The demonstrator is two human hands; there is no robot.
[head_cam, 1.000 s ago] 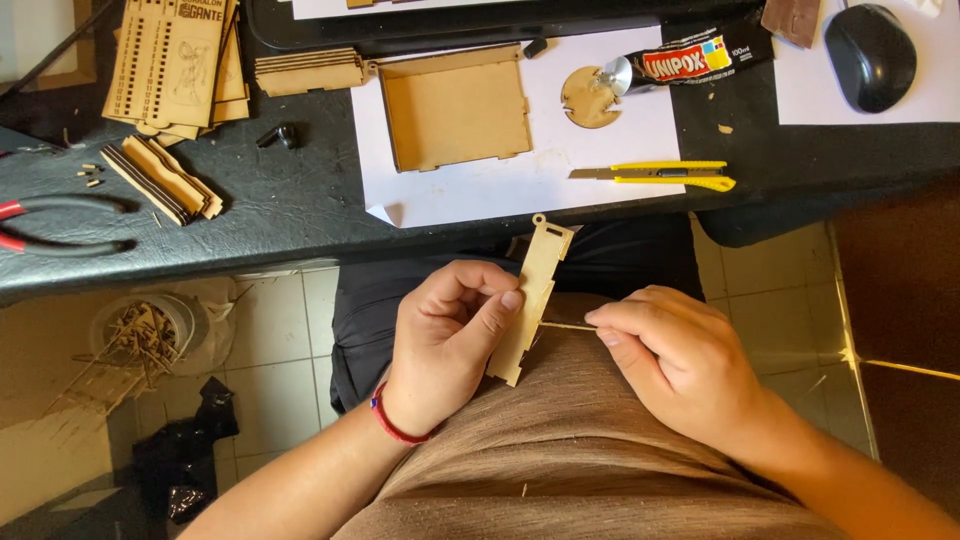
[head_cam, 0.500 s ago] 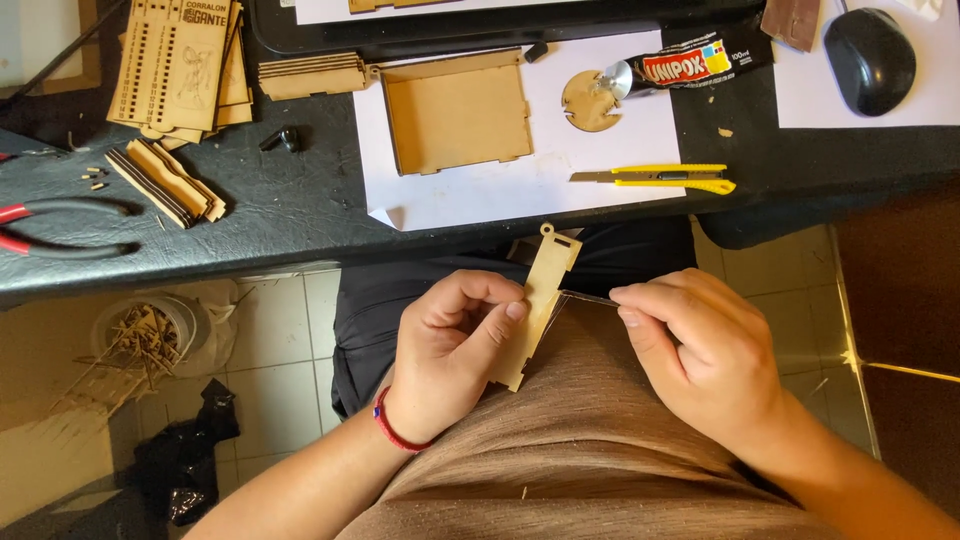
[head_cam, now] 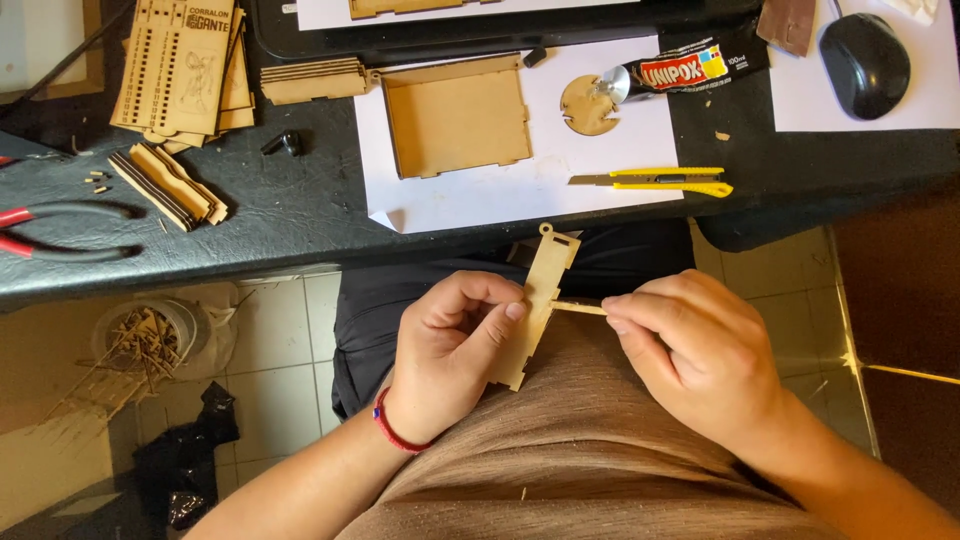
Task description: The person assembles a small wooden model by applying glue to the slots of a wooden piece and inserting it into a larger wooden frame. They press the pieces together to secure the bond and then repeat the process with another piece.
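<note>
A flat, notched plywood strip (head_cam: pixel 538 300) is pinched in the left hand (head_cam: pixel 455 345), while a thin wooden stick (head_cam: pixel 578 307) is gripped by the right hand (head_cam: pixel 700 355).

Dark desk (head_cam: pixel 300 215) above pale tiled floor (head_cam: pixel 285 390).

Open air is left around the left hand (head_cam: pixel 455 350) and right hand (head_cam: pixel 700 350) at 3, 6 and 9 o'clock. At 12 o'clock, passage is blocked by the black table (head_cam: pixel 290 215) edge, crowded with a wooden box (head_cam: pixel 457 115) and yellow knife (head_cam: pixel 665 181).
</note>
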